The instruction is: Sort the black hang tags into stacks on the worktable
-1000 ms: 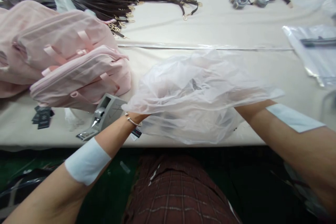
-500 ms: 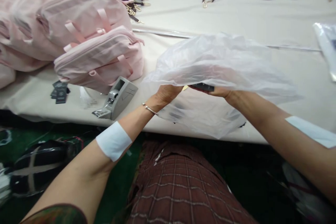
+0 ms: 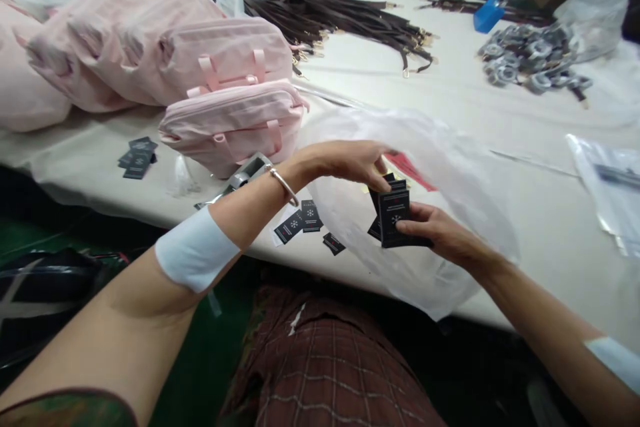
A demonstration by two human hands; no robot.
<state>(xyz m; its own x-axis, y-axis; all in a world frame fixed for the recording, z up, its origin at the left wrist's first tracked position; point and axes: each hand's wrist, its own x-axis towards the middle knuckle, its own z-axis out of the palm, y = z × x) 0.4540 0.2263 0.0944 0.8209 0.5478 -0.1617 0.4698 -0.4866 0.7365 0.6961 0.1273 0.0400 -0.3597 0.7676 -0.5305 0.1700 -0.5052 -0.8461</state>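
Even, bright overhead light on the white table point(image 3: 450, 107); soft shadows below its near edge. Wide-angle bending toward corners, slight blur at far end.

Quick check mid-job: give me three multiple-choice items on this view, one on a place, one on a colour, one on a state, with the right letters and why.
1. Where do the loose black tags lie?
A. at the table's near edge
B. on the bags
C. on the floor

2. What colour are the stacked bags?
A. blue
B. pink
C. brown

3. What is the right hand doing?
A. resting open
B. gripping a stack of tags
C. pulling a strap

Answers: A, they lie beside the left wrist near the edge; B, all are pale pink; B, fingers close on the stack.
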